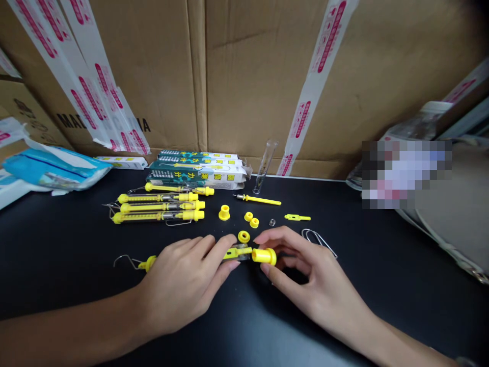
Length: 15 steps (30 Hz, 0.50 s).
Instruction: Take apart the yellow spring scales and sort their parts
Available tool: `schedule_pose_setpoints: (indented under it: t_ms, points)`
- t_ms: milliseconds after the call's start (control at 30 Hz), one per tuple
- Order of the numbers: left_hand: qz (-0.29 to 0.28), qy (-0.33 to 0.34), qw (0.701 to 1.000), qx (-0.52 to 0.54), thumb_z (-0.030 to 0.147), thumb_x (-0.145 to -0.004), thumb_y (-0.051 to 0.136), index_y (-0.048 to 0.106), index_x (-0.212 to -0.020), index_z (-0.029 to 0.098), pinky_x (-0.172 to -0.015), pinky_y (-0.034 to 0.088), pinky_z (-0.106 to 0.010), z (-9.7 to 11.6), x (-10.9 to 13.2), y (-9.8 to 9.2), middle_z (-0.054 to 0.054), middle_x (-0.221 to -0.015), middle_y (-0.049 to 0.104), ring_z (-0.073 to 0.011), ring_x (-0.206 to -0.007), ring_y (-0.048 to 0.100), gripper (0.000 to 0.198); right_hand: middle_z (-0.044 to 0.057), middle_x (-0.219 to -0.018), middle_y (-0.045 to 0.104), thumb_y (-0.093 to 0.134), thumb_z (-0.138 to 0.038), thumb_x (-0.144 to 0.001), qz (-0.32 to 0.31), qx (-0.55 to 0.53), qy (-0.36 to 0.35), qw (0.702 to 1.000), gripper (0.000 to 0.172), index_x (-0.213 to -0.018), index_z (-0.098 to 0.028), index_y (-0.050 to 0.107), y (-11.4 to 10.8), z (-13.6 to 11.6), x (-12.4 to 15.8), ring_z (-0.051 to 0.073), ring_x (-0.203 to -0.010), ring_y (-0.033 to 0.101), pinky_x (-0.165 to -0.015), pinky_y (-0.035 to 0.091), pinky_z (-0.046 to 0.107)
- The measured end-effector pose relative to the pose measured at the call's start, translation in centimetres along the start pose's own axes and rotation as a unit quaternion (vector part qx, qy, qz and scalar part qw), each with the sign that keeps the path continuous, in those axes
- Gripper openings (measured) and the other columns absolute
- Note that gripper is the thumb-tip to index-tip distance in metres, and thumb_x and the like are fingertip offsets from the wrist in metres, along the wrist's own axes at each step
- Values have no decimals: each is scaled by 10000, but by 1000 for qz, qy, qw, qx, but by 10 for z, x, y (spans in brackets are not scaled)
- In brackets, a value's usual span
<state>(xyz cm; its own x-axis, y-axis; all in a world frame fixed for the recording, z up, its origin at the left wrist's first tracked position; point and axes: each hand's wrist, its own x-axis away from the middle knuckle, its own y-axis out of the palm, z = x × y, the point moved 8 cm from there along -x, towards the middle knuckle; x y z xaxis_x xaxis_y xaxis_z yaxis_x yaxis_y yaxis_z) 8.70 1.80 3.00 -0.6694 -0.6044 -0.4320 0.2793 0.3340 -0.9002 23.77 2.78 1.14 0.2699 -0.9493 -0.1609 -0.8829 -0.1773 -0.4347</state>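
My left hand point(191, 275) is closed around the clear tube of a spring scale point(233, 252), held level just above or on the dark table. A wire hook point(126, 261) sticks out past the hand at the left end. From the tube's right end pokes a narrow yellow rod. Facing that end, my right hand point(305, 265) pinches a yellow end cap point(263, 256) between thumb and fingers. The cap is close to the rod's tip; whether they touch I cannot tell. Behind the tube lies a yellow ring point(243, 236).
Several assembled spring scales point(158, 216) lie at the left, before printed boxes point(198, 171). Yellow caps point(224, 213), a small spring point(272, 223), a yellow slider point(298, 217), a metal hook point(319, 239) and an upright clear tube point(265, 168) are spread about. A bag point(451, 204) stands right.
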Motion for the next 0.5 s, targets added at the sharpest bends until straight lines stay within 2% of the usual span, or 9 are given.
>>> schedule_pose_setpoints:
  t_ms: [100,233,367,500]
  points:
    - [-7,6,1000,-19,295,-1063,297,444,-1382,238,-529,497,-335,0,1,0,12,-748,631,-205,-581,666,356,0,-1043,688,580,-183,-906,-9,23,-11,1000,243,-1127,-279,614,2,-2,2,139,-785,690,-692,590,257]
    - [-11,11,999,-39,286,-1060,305,443,-1405,296,-498,466,-318,1,3,0,27,-716,592,-192,-526,633,372,-4,-1013,694,566,-205,-927,11,50,-19,999,197,-1090,-281,647,-2,-4,3,141,-787,694,-698,588,256]
    - [-6,8,1000,-20,289,-1061,300,461,-1373,212,-552,515,-341,1,2,0,0,-771,656,-208,-611,683,359,8,-1056,705,596,-274,-936,50,42,-12,998,151,-1083,-281,632,-9,0,2,177,-943,699,-794,588,273]
    - [-4,3,1000,-5,299,-1060,303,528,-1240,152,-599,551,-374,1,0,0,-48,-854,712,-239,-722,722,324,18,-1132,709,614,-335,-944,71,12,-5,997,218,-1157,-291,590,-15,3,1,181,-985,700,-868,570,299]
